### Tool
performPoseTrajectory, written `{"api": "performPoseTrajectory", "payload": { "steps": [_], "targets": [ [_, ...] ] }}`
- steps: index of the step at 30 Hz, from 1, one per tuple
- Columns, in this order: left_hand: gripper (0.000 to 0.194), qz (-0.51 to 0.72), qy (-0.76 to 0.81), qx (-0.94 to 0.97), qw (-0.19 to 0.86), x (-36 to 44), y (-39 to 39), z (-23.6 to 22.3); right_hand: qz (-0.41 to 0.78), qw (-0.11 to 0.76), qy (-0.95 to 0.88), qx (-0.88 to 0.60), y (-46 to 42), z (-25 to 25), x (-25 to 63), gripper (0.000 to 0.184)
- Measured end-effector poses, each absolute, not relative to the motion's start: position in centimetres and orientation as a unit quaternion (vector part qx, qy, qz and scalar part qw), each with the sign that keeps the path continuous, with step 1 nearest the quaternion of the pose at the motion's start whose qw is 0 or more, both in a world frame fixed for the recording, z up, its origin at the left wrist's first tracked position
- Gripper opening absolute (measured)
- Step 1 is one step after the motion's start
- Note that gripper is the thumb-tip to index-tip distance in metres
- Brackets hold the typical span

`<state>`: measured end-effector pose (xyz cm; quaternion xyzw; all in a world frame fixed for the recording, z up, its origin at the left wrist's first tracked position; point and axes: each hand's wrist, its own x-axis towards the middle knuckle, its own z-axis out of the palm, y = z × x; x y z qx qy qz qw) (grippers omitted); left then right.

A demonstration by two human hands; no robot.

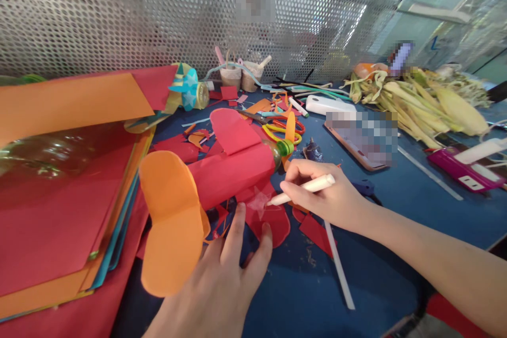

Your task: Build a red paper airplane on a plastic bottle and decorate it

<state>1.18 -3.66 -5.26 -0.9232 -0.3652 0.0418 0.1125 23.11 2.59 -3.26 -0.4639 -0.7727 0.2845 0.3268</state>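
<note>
My right hand (320,190) grips a white marker (312,185), its tip touching a pale star (259,202) on a red paper wing (273,227). The wing sticks out from a bottle wrapped in red paper (233,171), which has a green cap (285,148) at its right end. A second red wing (233,129) stands up on the far side. Orange paper fins (172,222) sit at the bottle's left end. Fingers spread, my left hand (222,274) rests its fingertips on the near edge of the wing.
Stacked coloured paper (59,222) lies at left beneath a clear bottle. Scissors with yellow and red handles (283,134), paper scraps (178,148) and a phone (358,142) lie beyond the bottle. Corn husks (420,105) and a purple power strip (463,169) are at right. A perforated metal screen (138,16) stands behind.
</note>
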Motion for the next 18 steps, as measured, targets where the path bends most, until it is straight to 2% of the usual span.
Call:
{"api": "performPoseTrajectory", "payload": {
  "steps": [18],
  "targets": [
    [0.08,0.045,-0.372,-0.919,0.126,1.01,-3.87,-5.36,0.299,0.329,-0.771,-0.456,2.53,-3.33,23.13,0.022]
  ]
}}
